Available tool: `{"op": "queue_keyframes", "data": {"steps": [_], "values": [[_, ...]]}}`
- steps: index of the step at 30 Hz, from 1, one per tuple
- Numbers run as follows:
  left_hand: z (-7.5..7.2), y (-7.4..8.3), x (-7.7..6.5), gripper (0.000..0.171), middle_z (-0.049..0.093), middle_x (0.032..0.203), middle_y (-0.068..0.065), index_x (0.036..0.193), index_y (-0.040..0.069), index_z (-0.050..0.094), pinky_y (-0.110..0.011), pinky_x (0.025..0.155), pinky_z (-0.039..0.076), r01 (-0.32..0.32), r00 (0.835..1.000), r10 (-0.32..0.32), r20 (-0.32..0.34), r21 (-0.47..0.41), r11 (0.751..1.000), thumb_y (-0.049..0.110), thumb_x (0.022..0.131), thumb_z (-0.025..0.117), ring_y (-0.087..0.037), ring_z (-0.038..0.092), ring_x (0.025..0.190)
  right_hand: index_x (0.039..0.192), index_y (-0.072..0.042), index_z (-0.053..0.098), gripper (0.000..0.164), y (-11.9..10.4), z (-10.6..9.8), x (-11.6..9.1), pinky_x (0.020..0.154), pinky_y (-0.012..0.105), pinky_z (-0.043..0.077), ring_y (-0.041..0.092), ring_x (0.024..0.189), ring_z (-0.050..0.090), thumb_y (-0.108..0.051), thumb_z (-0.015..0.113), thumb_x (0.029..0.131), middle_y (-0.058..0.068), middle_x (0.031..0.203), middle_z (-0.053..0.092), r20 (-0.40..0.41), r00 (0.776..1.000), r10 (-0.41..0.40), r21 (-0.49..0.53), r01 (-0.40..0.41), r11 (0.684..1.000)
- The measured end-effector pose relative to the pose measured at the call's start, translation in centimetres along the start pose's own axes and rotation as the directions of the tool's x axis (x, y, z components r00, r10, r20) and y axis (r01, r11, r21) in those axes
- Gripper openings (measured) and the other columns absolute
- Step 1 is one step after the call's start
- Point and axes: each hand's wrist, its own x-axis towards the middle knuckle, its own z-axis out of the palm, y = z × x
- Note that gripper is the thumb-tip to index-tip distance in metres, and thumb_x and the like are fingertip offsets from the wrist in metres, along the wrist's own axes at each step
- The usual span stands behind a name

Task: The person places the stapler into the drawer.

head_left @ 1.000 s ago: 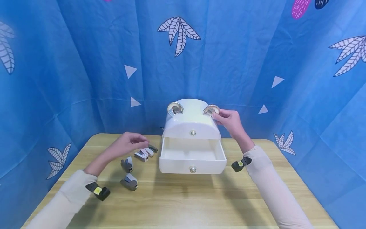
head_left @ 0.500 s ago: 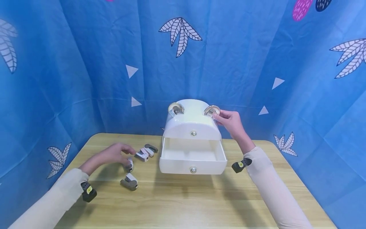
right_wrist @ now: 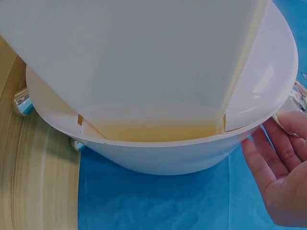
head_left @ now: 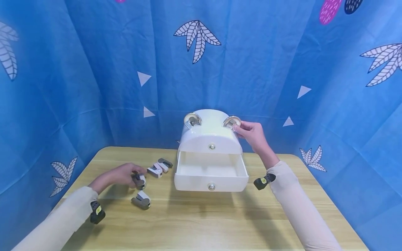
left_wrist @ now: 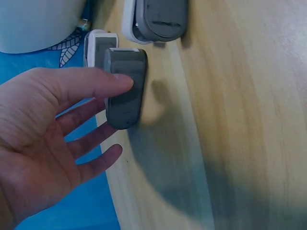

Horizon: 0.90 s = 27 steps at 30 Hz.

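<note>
My left hand point(head_left: 123, 174) pinches a small grey-and-white stapler point(left_wrist: 125, 91) low over the wooden table. In the left wrist view the thumb lies across its grey top, and the other fingers are behind and below. A second grey-and-white stapler point(head_left: 141, 200) lies just nearer, and several more staplers point(head_left: 155, 170) lie to the right. My right hand point(head_left: 253, 136) grips the right silver-rimmed ear point(head_left: 232, 121) of a white drawer box point(head_left: 207, 134). The box's lower drawer point(head_left: 211, 183) is pulled out, with a bare white inside.
The left ear point(head_left: 192, 120) of the box has a matching silver rim. A round knob point(head_left: 212, 146) marks the upper front of the box. Blue patterned curtain point(head_left: 201, 87) hangs behind and on both sides of the wooden table point(head_left: 204, 223).
My left hand has moved left and nearer, from above the group of staplers to the stapler it now pinches. The right hand has stayed at the ear.
</note>
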Motion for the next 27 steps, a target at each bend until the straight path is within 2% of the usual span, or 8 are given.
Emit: {"op": "queue_keyframes", "data": {"steps": [4,8,11,17,24,27], "values": [[0.1,-0.4,-0.2,0.056,0.070,0.122,-0.017,0.120,0.000,0.070,-0.051,0.092,0.056,-0.006,0.999,0.006,-0.038,0.014,1.000,-0.008,0.066,0.082,-0.030,0.064,0.108,0.132,0.001,0.066,0.041,0.0,0.1,0.0,0.085,0.029,0.061,0.000,0.089,0.071,-0.017,0.072,0.096,0.023,0.122,0.071,-0.001,1.000,-0.001,0.012,0.001,1.000],[0.3,-0.9,-0.3,0.054,0.071,0.117,-0.016,0.120,-0.002,0.070,-0.053,0.094,0.055,0.020,0.997,-0.020,-0.079,-0.003,1.000,-0.004,0.068,0.085,-0.031,0.065,0.106,0.133,0.001,0.065,0.042,-0.1,0.1,0.1,0.086,0.029,0.060,0.001,0.090,0.071,-0.017,0.072,0.096,0.025,0.124,0.070,0.000,1.000,-0.002,0.009,0.002,1.000],[0.4,-1.3,-0.5,0.052,0.072,0.111,-0.014,0.117,-0.002,0.071,-0.048,0.089,0.056,0.039,0.993,-0.039,-0.111,-0.004,0.999,0.002,0.068,0.087,-0.027,0.066,0.101,0.133,0.000,0.065,0.042,-0.1,0.1,0.1,0.087,0.031,0.060,0.001,0.090,0.071,-0.017,0.072,0.096,0.026,0.126,0.069,-0.001,1.000,0.004,0.005,-0.004,1.000],[0.5,-1.9,-0.7,0.042,0.073,0.096,-0.007,0.105,0.000,0.073,-0.035,0.076,0.053,0.016,0.987,-0.013,-0.162,0.016,1.000,0.013,0.069,0.090,-0.020,0.064,0.088,0.133,0.001,0.065,0.041,-0.2,0.1,-0.1,0.089,0.033,0.060,0.002,0.091,0.071,-0.017,0.072,0.096,0.027,0.126,0.068,-0.004,1.000,0.009,0.006,-0.009,1.000],[0.2,-1.2,-1.0,0.040,0.071,0.091,-0.004,0.103,0.002,0.074,-0.031,0.073,0.051,0.006,0.977,-0.005,-0.213,0.004,1.000,0.022,0.072,0.089,-0.017,0.059,0.084,0.133,0.002,0.065,0.042,-0.2,0.0,-0.1,0.094,0.042,0.058,0.001,0.090,0.071,-0.016,0.072,0.096,0.027,0.127,0.068,0.002,1.000,0.011,0.012,-0.011,1.000],[-0.3,-0.6,-1.0,0.038,0.071,0.090,-0.003,0.102,0.003,0.074,-0.029,0.072,0.050,-0.025,0.971,0.017,-0.238,-0.028,0.999,0.023,0.074,0.088,-0.016,0.059,0.083,0.133,0.002,0.064,0.042,-0.2,0.0,-0.1,0.095,0.044,0.057,0.001,0.090,0.071,-0.017,0.072,0.096,0.027,0.127,0.067,0.006,1.000,0.006,0.008,-0.006,1.000]]}}
